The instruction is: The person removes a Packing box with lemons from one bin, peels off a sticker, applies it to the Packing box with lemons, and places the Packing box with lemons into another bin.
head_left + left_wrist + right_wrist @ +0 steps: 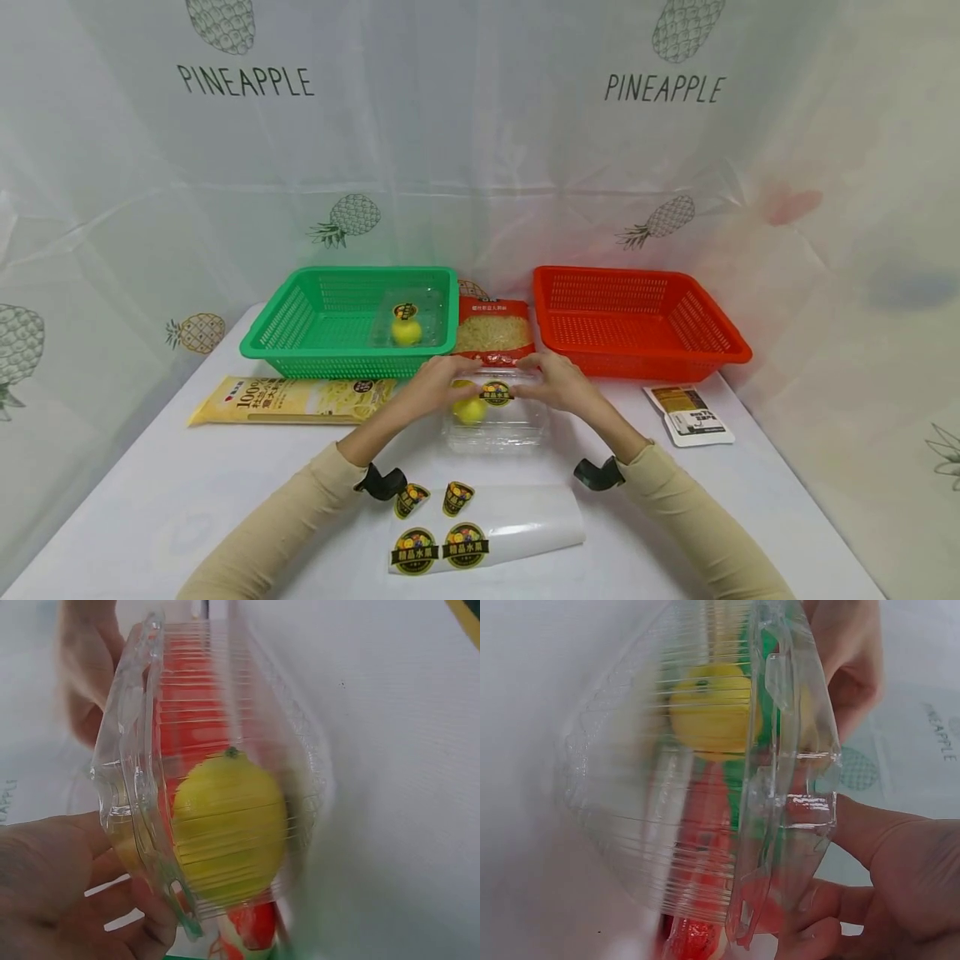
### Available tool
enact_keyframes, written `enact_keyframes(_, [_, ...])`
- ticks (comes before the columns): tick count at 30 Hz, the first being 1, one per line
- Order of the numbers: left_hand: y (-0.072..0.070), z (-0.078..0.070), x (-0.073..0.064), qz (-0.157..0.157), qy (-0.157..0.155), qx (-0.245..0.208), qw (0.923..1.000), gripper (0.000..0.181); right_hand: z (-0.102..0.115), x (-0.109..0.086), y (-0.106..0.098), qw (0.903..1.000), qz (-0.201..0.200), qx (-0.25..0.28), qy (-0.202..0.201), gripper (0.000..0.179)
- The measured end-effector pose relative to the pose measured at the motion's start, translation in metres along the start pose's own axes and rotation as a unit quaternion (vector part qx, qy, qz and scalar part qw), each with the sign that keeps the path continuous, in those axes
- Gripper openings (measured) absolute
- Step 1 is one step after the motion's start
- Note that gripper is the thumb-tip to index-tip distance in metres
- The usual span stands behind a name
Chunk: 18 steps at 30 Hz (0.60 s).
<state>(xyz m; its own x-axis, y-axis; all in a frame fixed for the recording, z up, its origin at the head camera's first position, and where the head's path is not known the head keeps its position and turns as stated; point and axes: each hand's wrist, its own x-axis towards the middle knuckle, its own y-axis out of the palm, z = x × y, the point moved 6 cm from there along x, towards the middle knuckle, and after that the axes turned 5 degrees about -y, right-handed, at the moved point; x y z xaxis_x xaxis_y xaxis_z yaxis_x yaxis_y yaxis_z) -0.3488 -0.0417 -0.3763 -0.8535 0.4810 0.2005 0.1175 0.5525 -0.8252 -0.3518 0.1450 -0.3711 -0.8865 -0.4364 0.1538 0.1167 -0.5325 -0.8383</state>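
A clear plastic clamshell box (498,437) with a round yellow fruit (470,410) inside stands in the middle of the table. On its lid is a black-and-gold fruit sticker (497,393). My left hand (442,385) grips the box's left side, thumb on the lid and fingers around the back edge. At the right side my right hand (557,383) holds it the same way. Both wrist views show the ribbed box wall with the yellow fruit (231,825) behind it. The lid's rim (769,787) looks pressed down; whether it is latched I cannot tell.
A green basket (348,364) holds another stickered box with a yellow fruit (406,332). A red basket (645,367) stands right, a red pasta bag (495,332) between them. A yellow noodle pack (300,400), a small pouch (690,415) and a sticker sheet (525,525) lie around.
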Motion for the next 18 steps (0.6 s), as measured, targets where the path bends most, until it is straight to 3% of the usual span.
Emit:
enact_keyframes(8, [0.006,0.003,0.009,0.007,-0.023,0.002,0.9997,0.042,-0.001,0.004,0.002,0.9987,-0.029,-0.036,0.021,0.044])
enact_keyframes(15, [0.007,0.004,0.015,0.01,-0.03,-0.009,0.9995,0.041,0.003,0.007,0.003,0.9951,-0.019,-0.083,0.05,0.044])
enact_keyframes(18, [0.007,0.005,0.015,0.023,-0.021,-0.012,0.9994,0.042,0.004,0.007,0.004,0.9962,-0.005,-0.076,0.043,0.047])
